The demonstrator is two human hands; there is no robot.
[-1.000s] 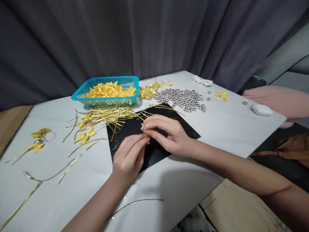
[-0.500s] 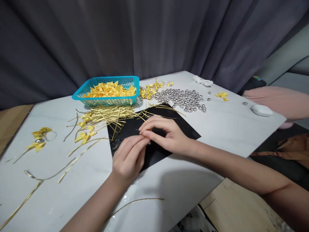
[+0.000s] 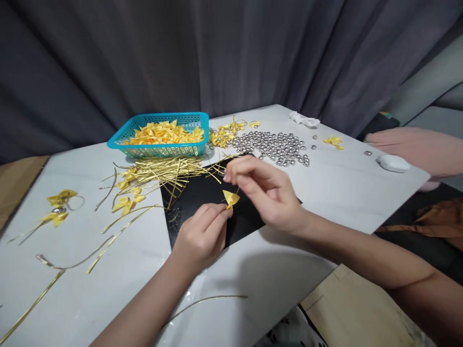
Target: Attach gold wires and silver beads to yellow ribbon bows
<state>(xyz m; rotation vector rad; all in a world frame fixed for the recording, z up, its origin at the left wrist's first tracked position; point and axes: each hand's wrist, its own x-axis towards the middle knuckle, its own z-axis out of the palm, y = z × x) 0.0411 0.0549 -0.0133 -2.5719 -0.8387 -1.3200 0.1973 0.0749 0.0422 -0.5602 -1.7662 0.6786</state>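
Observation:
My left hand (image 3: 201, 234) pinches a small yellow ribbon bow (image 3: 230, 198) between thumb and forefinger, just above a black sheet (image 3: 202, 193). My right hand (image 3: 265, 190) is raised a little to the right of the bow, its fingertips pinched together on a thin gold wire that runs down to the bow. Both hands hover over the black sheet on the white table (image 3: 325, 188).
A teal basket (image 3: 159, 140) full of yellow bows stands at the back, with a heap of gold wire strips (image 3: 162, 171) before it. Silver beads (image 3: 275, 147) lie spread at the back right. Loose bows (image 3: 58, 207) and long gold strips (image 3: 72, 262) lie left. A white object (image 3: 392, 163) sits far right.
My right hand has lifted up and to the right, away from the left hand. The yellow bow, hidden between the fingers before, now shows at my left fingertips.

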